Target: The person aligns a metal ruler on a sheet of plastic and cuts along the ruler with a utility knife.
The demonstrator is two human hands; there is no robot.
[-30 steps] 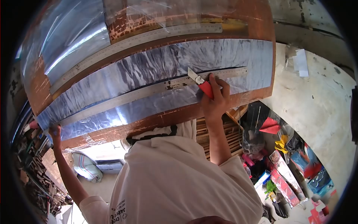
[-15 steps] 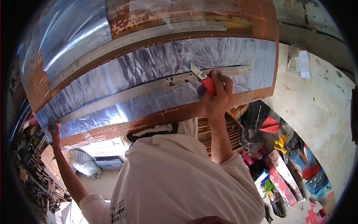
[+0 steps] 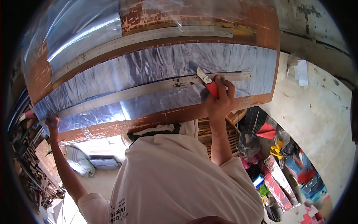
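Observation:
My right hand (image 3: 220,98) is closed round a red cutter knife (image 3: 212,89), its blade pointing up and left over the upper edge of a metal ruler (image 3: 149,89). The ruler lies lengthwise on a long grey-blue marbled sheet (image 3: 160,59). At the sheet's left end, my left hand (image 3: 53,125) touches the near edge beside the ruler's end; how its fingers are set is too small to make out. Beneath the sheet is a worn brown board (image 3: 156,121).
A second metal ruler (image 3: 149,34) lies farther back, near clear plastic film (image 3: 85,37). To the right is a pale curved surface (image 3: 313,104). Below it are boxes (image 3: 278,186) and bags. Stacked wood pieces fill the left, with a striped sack (image 3: 80,162) near them.
My right hand has shifted slightly to the right with the knife along the ruler. My left hand remains at the sheet's left end. The camera view has shifted a little.

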